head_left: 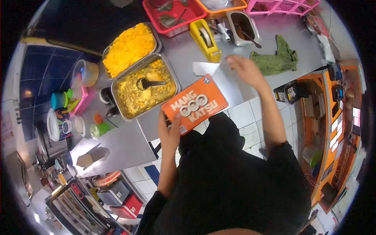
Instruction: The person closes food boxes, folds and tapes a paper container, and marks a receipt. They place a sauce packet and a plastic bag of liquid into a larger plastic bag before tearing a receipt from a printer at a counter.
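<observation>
My left hand point(170, 131) grips the lower left end of an orange food box point(199, 102) printed "MANG KATSU", holding it at the counter's front edge. My right hand point(247, 72) is over the counter to the right of the box, its fingers loosely bent and apart, with nothing visible in them. Just left of those fingertips stands a yellow tape dispenser point(205, 41) with a roll in it. A white piece of paper point(205, 68) lies between the dispenser and the box. Right of my right hand a green cloth point(276, 58) is spread on the metal.
Left of the box sits a metal tray point(175, 78) of yellow food with a black scoop point(150, 83); another heaped tray point(158, 44) is behind it. A metal container point(250, 39) with a spoon, a red basin point(196, 25) and a pink basket point(270, 8) line the back.
</observation>
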Motion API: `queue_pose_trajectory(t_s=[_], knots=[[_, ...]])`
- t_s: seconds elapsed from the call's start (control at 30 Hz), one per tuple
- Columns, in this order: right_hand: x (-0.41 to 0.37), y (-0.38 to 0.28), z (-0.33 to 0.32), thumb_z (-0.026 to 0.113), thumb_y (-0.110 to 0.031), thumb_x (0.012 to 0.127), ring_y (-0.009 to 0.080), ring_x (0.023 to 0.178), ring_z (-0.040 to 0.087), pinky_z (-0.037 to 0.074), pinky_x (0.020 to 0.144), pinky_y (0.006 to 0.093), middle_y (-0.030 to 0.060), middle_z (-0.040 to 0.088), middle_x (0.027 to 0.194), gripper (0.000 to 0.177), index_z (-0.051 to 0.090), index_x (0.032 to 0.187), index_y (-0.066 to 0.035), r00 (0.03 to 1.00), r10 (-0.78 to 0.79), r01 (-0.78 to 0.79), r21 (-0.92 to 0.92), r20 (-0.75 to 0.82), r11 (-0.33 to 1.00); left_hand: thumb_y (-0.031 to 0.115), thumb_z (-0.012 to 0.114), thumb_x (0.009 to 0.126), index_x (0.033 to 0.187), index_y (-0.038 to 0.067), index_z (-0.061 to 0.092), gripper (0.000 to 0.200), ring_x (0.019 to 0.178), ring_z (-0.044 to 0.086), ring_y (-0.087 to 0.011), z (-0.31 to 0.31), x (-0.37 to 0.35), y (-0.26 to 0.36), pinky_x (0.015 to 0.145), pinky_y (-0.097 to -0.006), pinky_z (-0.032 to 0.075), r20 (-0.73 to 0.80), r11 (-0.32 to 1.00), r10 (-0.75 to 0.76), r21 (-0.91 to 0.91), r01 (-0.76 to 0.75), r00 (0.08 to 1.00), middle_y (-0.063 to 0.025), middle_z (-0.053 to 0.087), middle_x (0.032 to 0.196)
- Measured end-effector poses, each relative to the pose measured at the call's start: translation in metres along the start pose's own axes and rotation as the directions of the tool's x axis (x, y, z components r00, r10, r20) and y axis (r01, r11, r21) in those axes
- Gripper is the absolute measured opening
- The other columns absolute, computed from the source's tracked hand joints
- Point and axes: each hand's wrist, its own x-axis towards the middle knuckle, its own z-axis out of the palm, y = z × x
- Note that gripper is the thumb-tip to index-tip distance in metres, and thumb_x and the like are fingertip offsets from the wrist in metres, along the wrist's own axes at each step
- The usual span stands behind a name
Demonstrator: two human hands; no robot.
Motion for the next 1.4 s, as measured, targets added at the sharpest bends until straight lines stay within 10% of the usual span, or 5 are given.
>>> queue_pose_trajectory(t_s=[0.47,0.7,0.87,1.27,1.4], knots=[[0.017,0.042,0.051,0.041,-0.052,0.104,0.0433,0.093,0.067,0.051,0.082,0.0528,0.0209,0.071,0.095,0.046,0.052,0.133,-0.018,0.948,0.211,-0.168,-0.188,0.24,0.968,0.027,0.059,0.103,0.137,-0.001,0.053,0.045,0.09,0.063,-0.0136,0.007,-0.004,0.015,0.078,-0.0295,0.052,-0.205,0.998,-0.06,-0.011,0.059,0.977,-0.0086,0.064,0.113],[0.023,0.068,0.078,0.04,-0.05,0.105,0.0426,0.085,0.068,0.052,0.074,0.0502,0.0237,0.07,0.092,0.05,0.052,0.135,-0.012,0.982,0.164,-0.157,-0.08,0.096,0.984,0.026,0.063,0.099,0.102,-0.003,0.071,0.03,0.068,0.056,-0.0096,-0.049,0.049,0.068,0.064,-0.0261,0.045,-0.589,0.982,0.032,0.167,0.084,0.807,-0.0035,0.062,0.075],[0.026,0.076,0.082,0.042,-0.049,0.105,0.0456,0.101,0.066,0.051,0.083,0.0502,0.0258,0.07,0.102,0.048,0.06,0.128,-0.011,0.96,0.251,-0.259,0.051,0.123,0.965,0.02,0.067,0.092,0.104,-0.006,0.072,0.029,0.084,0.071,-0.0262,-0.229,0.085,-0.108,0.079,-0.0361,0.054,-0.869,0.843,0.144,0.358,0.401,0.474,-0.018,0.075,0.093],[0.008,0.071,0.045,0.068,-0.041,0.09,0.0311,0.083,0.068,0.052,0.072,0.0451,0.0112,0.067,0.085,0.028,0.067,0.095,-0.013,0.938,0.285,-0.199,-0.371,0.195,0.907,0.024,0.067,0.092,0.124,0.0,0.053,0.043,0.064,0.067,-0.0323,-0.415,0.166,-0.258,0.057,-0.0451,0.055,-0.267,0.379,0.28,0.913,0.149,0.922,-0.0207,0.069,0.096],[0.003,0.084,0.046,0.077,-0.025,0.083,0.025,0.084,0.066,0.052,0.072,0.0395,0.0077,0.065,0.104,0.034,0.065,0.115,-0.017,0.988,0.087,-0.036,-0.363,0.125,0.931,0.014,0.061,0.092,0.123,0.005,0.055,0.033,0.059,0.065,-0.027,-0.32,0.121,-0.157,0.058,-0.0377,0.056,-0.464,0.535,-0.178,0.695,0.481,0.868,-0.0174,0.069,0.09]])
